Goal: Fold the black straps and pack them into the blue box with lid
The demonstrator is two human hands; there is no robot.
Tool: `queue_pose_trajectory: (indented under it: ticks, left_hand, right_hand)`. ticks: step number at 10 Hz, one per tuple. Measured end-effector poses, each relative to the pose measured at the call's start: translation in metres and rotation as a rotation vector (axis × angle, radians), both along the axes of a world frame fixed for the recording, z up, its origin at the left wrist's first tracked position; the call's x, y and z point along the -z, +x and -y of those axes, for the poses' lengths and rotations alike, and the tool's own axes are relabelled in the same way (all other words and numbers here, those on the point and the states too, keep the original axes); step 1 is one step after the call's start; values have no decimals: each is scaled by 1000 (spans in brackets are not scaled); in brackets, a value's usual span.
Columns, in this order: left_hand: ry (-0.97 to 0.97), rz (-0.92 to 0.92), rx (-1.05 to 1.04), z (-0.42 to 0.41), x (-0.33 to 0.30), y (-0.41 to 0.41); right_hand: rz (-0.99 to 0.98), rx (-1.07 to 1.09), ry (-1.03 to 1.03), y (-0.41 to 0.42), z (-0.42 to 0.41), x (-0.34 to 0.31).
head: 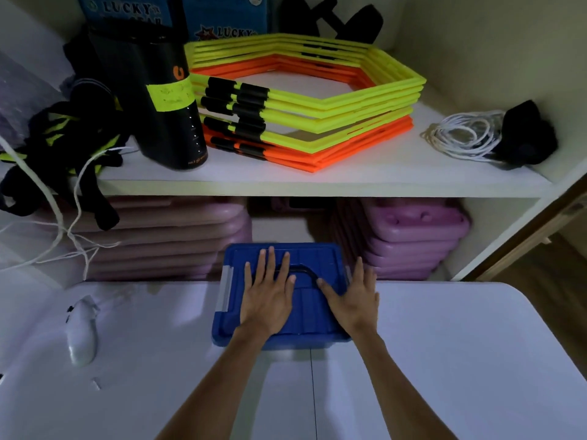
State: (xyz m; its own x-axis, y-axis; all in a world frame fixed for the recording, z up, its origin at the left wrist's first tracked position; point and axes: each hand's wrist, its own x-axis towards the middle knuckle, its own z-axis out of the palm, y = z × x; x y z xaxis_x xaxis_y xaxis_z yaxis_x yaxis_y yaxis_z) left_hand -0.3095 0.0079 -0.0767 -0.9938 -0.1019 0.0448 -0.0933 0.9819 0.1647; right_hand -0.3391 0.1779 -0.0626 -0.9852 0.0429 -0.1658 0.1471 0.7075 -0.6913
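The blue box (314,258) stands at the far edge of the white table (444,360), its lid on top with a black handle lying flat and a grey latch on the left side. My left hand (268,296) rests flat on the lid, fingers spread. My right hand (352,300) lies flat on the lid's right part, thumb near the handle. What is inside the box is hidden. A tangle of black and yellow straps (73,134) hangs off the left end of the shelf above.
On the white shelf (317,182) sit stacked yellow and orange hexagon rings (305,100), a black cylinder (165,100), and a white cord coil (463,134) beside a black item. Pink stacked boards (413,236) lie below. A white handle (81,331) lies on the table's left.
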Motion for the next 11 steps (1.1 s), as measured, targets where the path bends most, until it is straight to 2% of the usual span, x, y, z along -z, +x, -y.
queue_pose_trajectory:
  ticks: [1, 2, 3, 6, 8, 9, 10, 11]
  left_hand:
    - [19, -37, 21, 1, 5, -2]
    - [84, -25, 44, 5, 5, -5]
    - [118, -4, 90, 10, 3, -6]
    - [35, -32, 37, 5, 7, -4]
    - [45, -3, 53, 7, 5, -6]
    - [91, 76, 85, 10, 0, -4]
    - [193, -51, 91, 20, -20, 9]
    - [473, -356, -22, 21, -29, 83]
  right_hand:
    - [222, 141, -530, -2, -12, 2]
    - [210, 85, -627, 0, -13, 6]
    - [75, -30, -516, 1, -8, 4]
    - [-151, -310, 277, 10, 5, 10]
    - [-191, -394, 525, 10, 6, 12]
    - [-94, -422, 570, 9, 5, 5]
    - [-34, -464, 442, 15, 2, -17]
    - [-145, -390, 1, 50, -23, -37]
